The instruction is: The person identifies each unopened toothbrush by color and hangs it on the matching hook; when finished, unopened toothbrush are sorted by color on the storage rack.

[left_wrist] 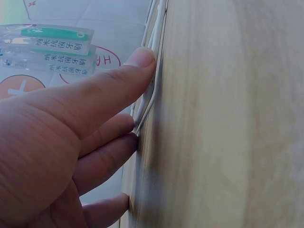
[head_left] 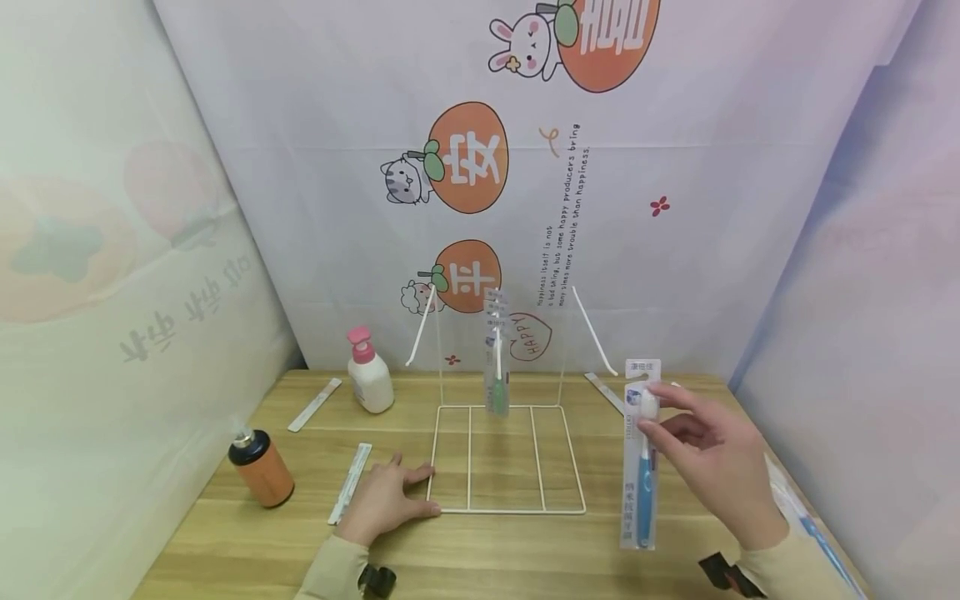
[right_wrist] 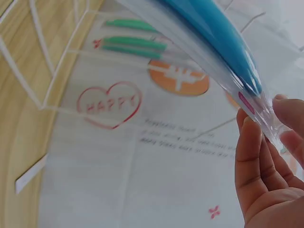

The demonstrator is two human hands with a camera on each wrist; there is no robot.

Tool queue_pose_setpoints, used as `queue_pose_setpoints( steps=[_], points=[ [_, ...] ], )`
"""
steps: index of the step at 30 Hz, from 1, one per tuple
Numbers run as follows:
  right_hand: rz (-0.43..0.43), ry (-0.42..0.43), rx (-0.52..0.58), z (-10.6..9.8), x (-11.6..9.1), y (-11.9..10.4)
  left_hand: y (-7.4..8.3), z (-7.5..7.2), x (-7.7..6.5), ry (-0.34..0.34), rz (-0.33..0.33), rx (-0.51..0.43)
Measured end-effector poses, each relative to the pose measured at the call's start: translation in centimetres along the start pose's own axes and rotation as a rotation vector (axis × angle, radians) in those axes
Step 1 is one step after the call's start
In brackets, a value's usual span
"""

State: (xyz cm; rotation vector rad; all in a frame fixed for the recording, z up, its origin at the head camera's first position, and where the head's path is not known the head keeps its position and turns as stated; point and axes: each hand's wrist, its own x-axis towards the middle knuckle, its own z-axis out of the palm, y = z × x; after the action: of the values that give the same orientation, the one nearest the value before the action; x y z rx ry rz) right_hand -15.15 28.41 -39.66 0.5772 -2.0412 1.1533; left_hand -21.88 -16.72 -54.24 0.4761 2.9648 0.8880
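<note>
My right hand [head_left: 716, 454] pinches the upper part of a clear pack with a blue toothbrush [head_left: 645, 504], holding it upright to the right of a white wire rack [head_left: 469, 458]. In the right wrist view the blue handle [right_wrist: 213, 33] slants across the top. My left hand [head_left: 384, 500] rests at the rack's front left corner, the thumb [left_wrist: 140, 58] against the base wire and the other fingers extended along it. Packed green toothbrushes [head_left: 498, 396] hang from the rack's middle hook. The left and right hooks [head_left: 594, 333] carry nothing.
A white pump bottle with a pink top [head_left: 372, 385] and an orange bottle with a black collar [head_left: 264, 475] stand left. Narrow packs lie on the table: one back left [head_left: 315, 405], one beside my left hand [head_left: 351, 482], one behind right [head_left: 604, 392]. Blue toothbrush packs [head_left: 825, 546] lie far right.
</note>
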Motion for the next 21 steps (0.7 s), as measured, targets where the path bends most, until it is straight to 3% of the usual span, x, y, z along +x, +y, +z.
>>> queue_pose_setpoints(
  steps=[5, 9, 15, 21],
  points=[
    [-0.105, -0.02, 0.148, 1.2, 0.6, -1.6, 0.0, 0.0, 0.0, -0.001, -0.005, 0.0],
    [-0.124, -0.026, 0.142, 2.2, 1.0, -1.5, -0.1, 0.0, 0.2, 0.0, 0.0, 0.001],
    [-0.065, -0.042, 0.131, 3.0, 1.3, -1.6, -0.4, 0.2, 0.2, -0.003, 0.013, 0.007],
    [-0.049, -0.068, 0.028, 3.8, 2.0, -0.6, -0.4, 0.2, 0.2, -0.006, 0.0, 0.009]
  ],
)
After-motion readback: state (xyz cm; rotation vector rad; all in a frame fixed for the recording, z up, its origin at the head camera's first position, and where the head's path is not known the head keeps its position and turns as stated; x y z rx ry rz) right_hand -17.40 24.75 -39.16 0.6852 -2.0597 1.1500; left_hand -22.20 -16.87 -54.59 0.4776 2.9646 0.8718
